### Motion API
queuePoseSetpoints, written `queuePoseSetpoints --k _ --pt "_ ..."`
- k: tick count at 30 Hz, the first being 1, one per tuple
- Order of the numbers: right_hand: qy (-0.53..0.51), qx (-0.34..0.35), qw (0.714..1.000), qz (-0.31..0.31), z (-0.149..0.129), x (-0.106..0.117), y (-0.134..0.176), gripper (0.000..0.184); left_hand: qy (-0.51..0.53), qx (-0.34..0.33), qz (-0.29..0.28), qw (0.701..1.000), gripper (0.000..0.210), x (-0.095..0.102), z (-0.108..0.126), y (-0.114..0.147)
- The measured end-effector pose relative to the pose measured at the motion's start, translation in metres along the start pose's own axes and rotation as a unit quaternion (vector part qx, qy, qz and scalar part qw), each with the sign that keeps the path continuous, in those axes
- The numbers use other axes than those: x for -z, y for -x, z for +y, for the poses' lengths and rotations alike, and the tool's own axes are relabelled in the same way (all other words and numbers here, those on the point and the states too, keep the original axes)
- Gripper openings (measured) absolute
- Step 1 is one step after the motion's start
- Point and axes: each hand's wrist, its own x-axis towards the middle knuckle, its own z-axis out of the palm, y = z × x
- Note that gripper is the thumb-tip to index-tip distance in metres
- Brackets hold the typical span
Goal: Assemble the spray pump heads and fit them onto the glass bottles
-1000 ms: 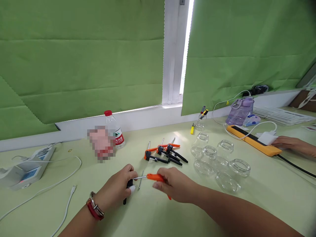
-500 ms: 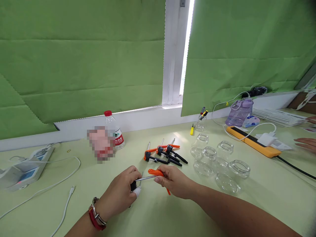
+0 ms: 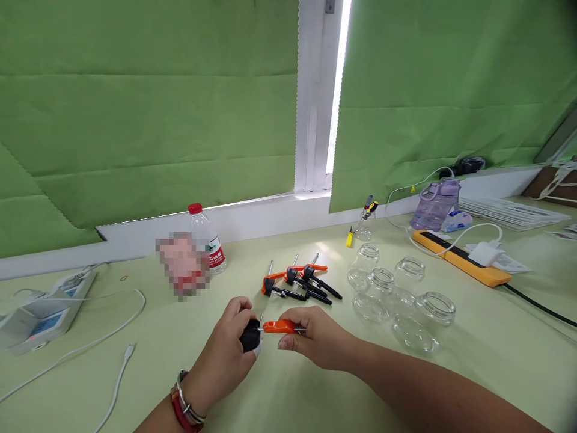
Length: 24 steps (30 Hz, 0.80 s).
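My left hand is closed around a black rounded cap with a thin metal rod standing up from it. In my right hand, the thumb and fingers pinch an orange plastic lever threaded on a metal rod. The lever's left end sits close by the black cap; whether they touch, I cannot tell. Beyond my hands lie several black-and-orange assemblies with metal rods and black handles, grouped on the table.
Several clear jars stand right of my hands. Behind them a small jar holds screwdrivers. An orange power strip and purple bottle are at right. Left are a water bottle, white power strip and white cable.
The orange lever has slid left along the rod toward the black cap and now lies in line with it. My left hand has turned, showing more cap. Another person's hand has left the right edge.
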Motion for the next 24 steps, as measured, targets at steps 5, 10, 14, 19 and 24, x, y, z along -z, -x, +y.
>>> queuePoseSetpoints --k 5,10,14,19,24 --pt "0.012 0.017 1.0 0.005 -0.004 0.002 0.001 0.026 0.048 0.055 0.012 0.997 0.022 -0.008 -0.002 0.002" --pt "0.035 0.035 0.999 0.014 -0.008 0.004 0.002 0.028 0.165 0.11 -0.005 0.98 0.019 -0.009 0.005 0.001" --pt "0.04 0.027 0.999 0.02 -0.007 0.003 0.001 0.03 0.257 0.118 -0.051 0.958 0.034 -0.009 0.005 0.001" --pt "0.027 0.033 0.999 0.026 -0.007 0.002 0.001 0.03 0.35 0.113 -0.113 0.923 0.042 -0.01 0.007 0.003" --pt "0.032 0.033 0.999 0.018 -0.008 0.002 0.003 0.03 0.374 0.109 -0.134 0.911 0.035 -0.01 0.011 0.002"
